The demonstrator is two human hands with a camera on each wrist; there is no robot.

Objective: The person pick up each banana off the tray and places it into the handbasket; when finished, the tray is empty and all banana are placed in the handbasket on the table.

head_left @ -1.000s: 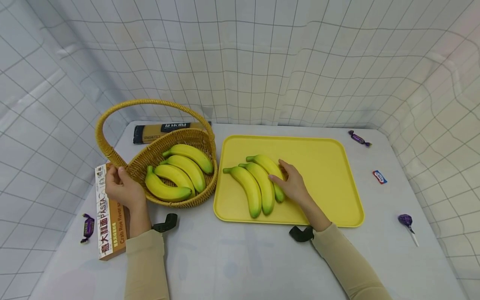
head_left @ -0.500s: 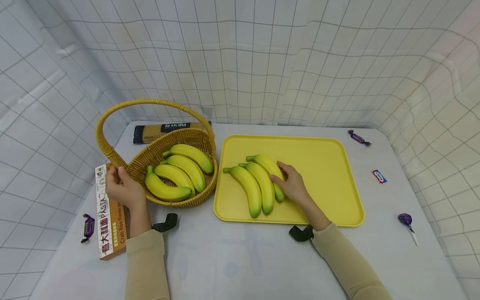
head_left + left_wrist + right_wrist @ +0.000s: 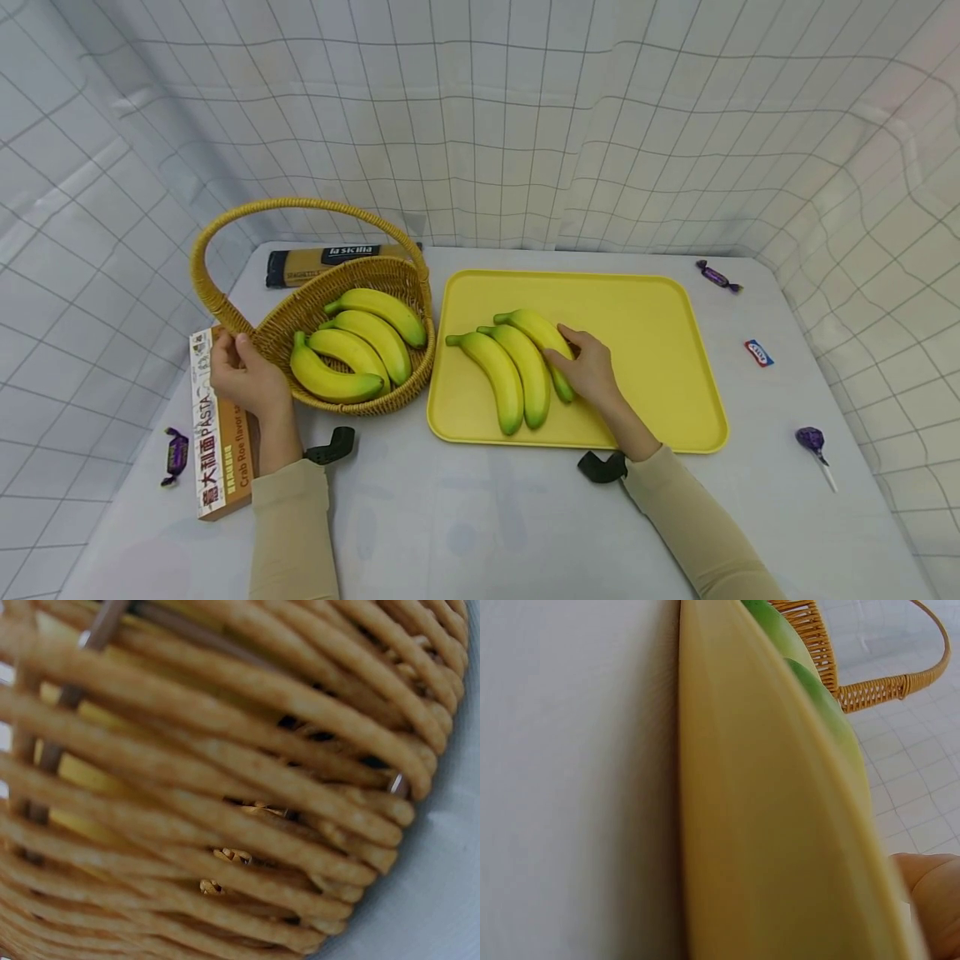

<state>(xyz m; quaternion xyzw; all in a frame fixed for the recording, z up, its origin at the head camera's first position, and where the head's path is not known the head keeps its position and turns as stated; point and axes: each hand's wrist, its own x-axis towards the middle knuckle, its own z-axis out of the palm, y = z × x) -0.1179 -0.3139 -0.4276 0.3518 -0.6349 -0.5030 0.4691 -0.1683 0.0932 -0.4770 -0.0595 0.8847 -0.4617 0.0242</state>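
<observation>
A woven basket (image 3: 300,203) with a tall handle stands at the left and holds several yellow bananas (image 3: 352,350). My left hand (image 3: 243,375) grips the basket's left rim where the handle starts. The left wrist view is filled by the wicker wall (image 3: 247,825). Three bananas lie side by side on a yellow tray (image 3: 652,333). My right hand (image 3: 588,367) curls its fingers and thumb round the rightmost banana (image 3: 540,333). The right wrist view shows the tray's rim (image 3: 757,825) close up, green banana tips (image 3: 810,690) behind it, and one fingertip (image 3: 930,892).
A pasta box (image 3: 217,425) lies under my left hand, and a dark spaghetti packet (image 3: 330,257) lies behind the basket. Purple candies (image 3: 176,454) (image 3: 717,277), a small wrapped sweet (image 3: 759,353) and a lollipop (image 3: 813,442) are scattered on the grey table. Checked cloth walls surround it.
The rightmost banana on the tray has shifted slightly to the right, away from the other two, with my right hand on it. The left hand and basket have not moved.
</observation>
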